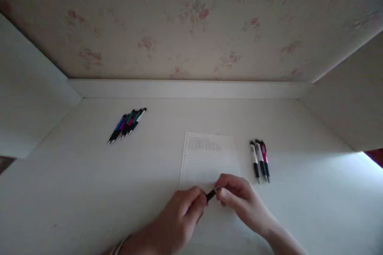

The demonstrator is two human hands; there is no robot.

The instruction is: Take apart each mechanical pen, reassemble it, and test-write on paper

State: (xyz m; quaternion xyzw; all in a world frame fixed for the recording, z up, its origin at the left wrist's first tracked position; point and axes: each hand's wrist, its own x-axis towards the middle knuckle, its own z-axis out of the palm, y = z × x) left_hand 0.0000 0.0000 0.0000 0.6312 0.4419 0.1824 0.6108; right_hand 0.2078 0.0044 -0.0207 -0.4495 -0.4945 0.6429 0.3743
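Observation:
Between my two hands is a pen [211,195], its black grip section showing and the rest covered by my fingers. My left hand [184,217] is closed around one end of it. At the other end, my right hand [239,197] pinches the tip between thumb and fingers; whether the tip is still joined to the barrel I cannot tell. Both hands are just above the lower part of a sheet of notebook paper [209,163], which has several lines of handwriting near its top and a perforated left edge.
Right of the paper lie three pens [260,161], two white and one pink, with black grips. Several pens [127,125] in blue, purple, green, red and white lie in a row at the far left. White side panels and a floral-papered wall [191,28] bound the white desk [89,191].

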